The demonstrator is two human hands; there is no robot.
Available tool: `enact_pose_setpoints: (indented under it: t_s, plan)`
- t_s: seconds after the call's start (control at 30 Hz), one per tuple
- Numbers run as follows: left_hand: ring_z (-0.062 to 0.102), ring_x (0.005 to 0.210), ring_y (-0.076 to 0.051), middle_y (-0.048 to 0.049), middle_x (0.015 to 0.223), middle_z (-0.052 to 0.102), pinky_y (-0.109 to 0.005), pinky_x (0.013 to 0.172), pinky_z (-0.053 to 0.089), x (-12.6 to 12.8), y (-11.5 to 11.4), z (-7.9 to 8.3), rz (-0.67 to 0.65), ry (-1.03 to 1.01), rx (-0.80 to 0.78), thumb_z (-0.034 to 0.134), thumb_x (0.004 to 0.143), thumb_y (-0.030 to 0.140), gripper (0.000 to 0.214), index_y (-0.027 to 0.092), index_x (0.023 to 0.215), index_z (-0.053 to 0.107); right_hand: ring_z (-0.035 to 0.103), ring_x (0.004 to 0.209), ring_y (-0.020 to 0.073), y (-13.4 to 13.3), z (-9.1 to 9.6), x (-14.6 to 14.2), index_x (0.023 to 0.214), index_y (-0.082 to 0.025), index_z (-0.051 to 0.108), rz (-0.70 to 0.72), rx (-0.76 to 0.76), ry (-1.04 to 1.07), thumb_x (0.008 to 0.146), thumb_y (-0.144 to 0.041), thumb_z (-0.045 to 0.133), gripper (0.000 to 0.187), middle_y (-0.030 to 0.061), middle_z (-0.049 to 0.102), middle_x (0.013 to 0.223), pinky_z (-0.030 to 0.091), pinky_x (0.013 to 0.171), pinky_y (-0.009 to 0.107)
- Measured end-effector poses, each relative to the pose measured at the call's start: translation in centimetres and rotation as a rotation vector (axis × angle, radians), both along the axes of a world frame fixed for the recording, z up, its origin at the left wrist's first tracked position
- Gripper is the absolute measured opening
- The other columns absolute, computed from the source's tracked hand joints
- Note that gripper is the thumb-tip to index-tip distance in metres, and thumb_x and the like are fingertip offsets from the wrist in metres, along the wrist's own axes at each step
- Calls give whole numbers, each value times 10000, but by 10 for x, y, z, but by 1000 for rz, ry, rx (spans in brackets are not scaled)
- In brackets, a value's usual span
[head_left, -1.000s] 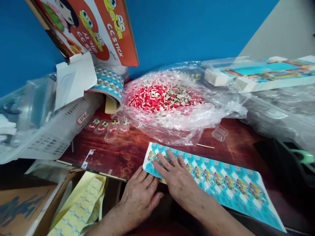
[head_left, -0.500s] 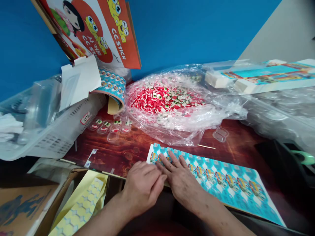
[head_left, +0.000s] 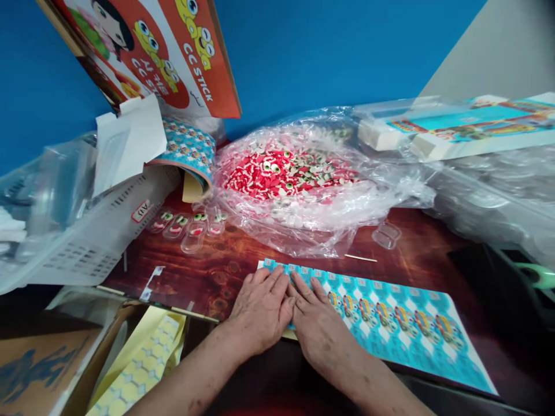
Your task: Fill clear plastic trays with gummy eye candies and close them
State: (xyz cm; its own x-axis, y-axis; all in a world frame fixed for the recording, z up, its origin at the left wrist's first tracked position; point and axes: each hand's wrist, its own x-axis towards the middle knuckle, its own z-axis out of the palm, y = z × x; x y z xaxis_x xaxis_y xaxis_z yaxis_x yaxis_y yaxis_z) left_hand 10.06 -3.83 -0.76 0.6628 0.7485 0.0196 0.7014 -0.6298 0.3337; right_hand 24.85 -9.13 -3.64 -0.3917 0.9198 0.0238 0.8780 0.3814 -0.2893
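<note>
A long blue sticker sheet with a row of colourful printed figures lies along the table's front edge. On its left end, my left hand rests with the fingers stretched out flat. My right hand lies flat beside it on the same sheet, fingers a little spread. The thumb side of the left hand touches the right hand. Behind the sheet sits a clear plastic bag full of red, white and green eye-like pieces. Small clear trays holding a few such pieces stand to the left.
At the left are a white plastic basket, a curled sticker roll and an orange printed box. A thin stick and a clear tray lie behind the sheet. Blue printed boxes are stacked at the right.
My left hand has opened from a closed, pinched shape and now lies flat on the sheet's left end. My right hand stays on the sheet. The view has shifted slightly.
</note>
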Motion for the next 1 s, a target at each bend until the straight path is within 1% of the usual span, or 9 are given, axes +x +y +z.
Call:
enact_pose_setpoints:
  t_s: [0.2, 0.4, 0.5, 0.6, 0.67, 0.73, 0.8, 0.9, 1.0]
  plan:
    - [473, 1092, -267, -70, 1313, 512, -446, 902, 416, -1, -5, -9, -12, 9, 98, 331, 898, 377, 430, 171, 1217, 533, 312, 1301, 284, -6, -1, 0, 1232, -242, 539, 48, -12, -18, 870, -224, 434, 377, 58, 547, 1270, 172, 1058, 550]
    - [473, 1103, -278, -62, 1332, 497, -465, 889, 415, 3, -7, 2, 8, 71, 52, 310, 903, 387, 449, 169, 1237, 516, 324, 1295, 277, -5, -4, -1, 1237, -242, 533, 33, 36, -2, 856, -213, 443, 392, 61, 533, 1285, 164, 1064, 542]
    - [511, 1041, -253, -65, 1271, 553, -435, 860, 428, -8, -9, 5, -19, -32, 95, 348, 894, 360, 397, 198, 1193, 551, 330, 1293, 272, -7, 3, 2, 1261, -220, 508, 25, 20, 4, 835, -216, 462, 429, 77, 490, 1327, 211, 1058, 529]
    - [527, 998, -229, -84, 1169, 608, -414, 867, 415, -25, -3, 7, 151, -157, 164, 370, 888, 305, 324, 196, 1062, 620, 313, 1303, 270, -12, 14, 5, 1288, -183, 477, 16, -2, 1, 829, -240, 477, 463, 93, 430, 1374, 234, 1059, 512]
    - [521, 992, -250, -131, 1133, 604, -431, 855, 415, -30, 4, 9, 305, -105, 137, 394, 872, 304, 331, 152, 1081, 601, 297, 1312, 266, -16, 19, 9, 1299, -186, 463, 24, 6, 6, 851, -287, 469, 460, 90, 417, 1384, 236, 1058, 513]
    - [512, 982, -285, -163, 1120, 587, -452, 809, 432, -24, 9, 13, 346, -2, 81, 455, 833, 345, 402, 121, 1154, 548, 297, 1313, 258, -21, 18, 18, 1323, -218, 432, 51, 41, 3, 873, -352, 446, 469, 76, 407, 1392, 242, 1051, 517]
    - [513, 964, -292, -123, 1107, 588, -446, 769, 445, -6, 8, 14, 293, 40, 70, 530, 777, 411, 410, 186, 1117, 573, 330, 1296, 260, -28, 10, 34, 1343, -278, 395, 68, 113, -25, 880, -395, 427, 479, 49, 411, 1391, 247, 1037, 526]
    - [522, 936, -256, -69, 1075, 596, -414, 769, 451, 25, 0, 13, 208, 57, 92, 536, 761, 474, 369, 232, 1029, 612, 411, 1238, 289, -39, -18, 76, 1346, -363, 370, 46, 266, -96, 846, -401, 459, 510, 9, 451, 1362, 264, 1000, 531]
    - [535, 902, -206, -36, 1023, 609, -355, 780, 449, 26, 1, 14, 148, 20, 122, 511, 768, 511, 344, 235, 934, 633, 433, 1222, 267, -53, -52, 128, 1320, -424, 388, 76, 341, -127, 821, -350, 475, 512, -10, 482, 1336, 320, 957, 477]
